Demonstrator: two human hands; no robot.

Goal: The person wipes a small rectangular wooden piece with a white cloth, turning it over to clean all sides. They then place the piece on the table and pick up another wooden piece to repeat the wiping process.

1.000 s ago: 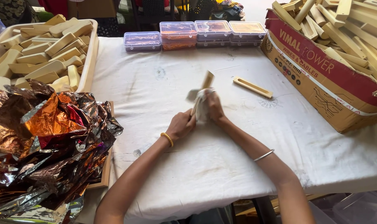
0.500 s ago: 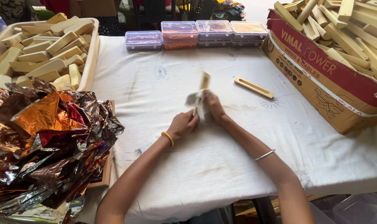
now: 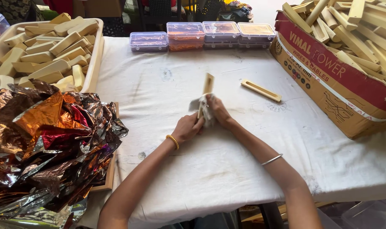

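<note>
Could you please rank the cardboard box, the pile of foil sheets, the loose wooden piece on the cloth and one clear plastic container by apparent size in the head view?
1. Pile of foil sheets and cardboard box: alike, both cropped, foil nearer.
2. Plastic container.
3. Wooden piece.

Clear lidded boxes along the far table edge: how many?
4 at least. One purple-tinted box sits leftmost, then an orange-filled box, a middle box and a rightmost box; stacked ones beneath may be hidden.
</note>
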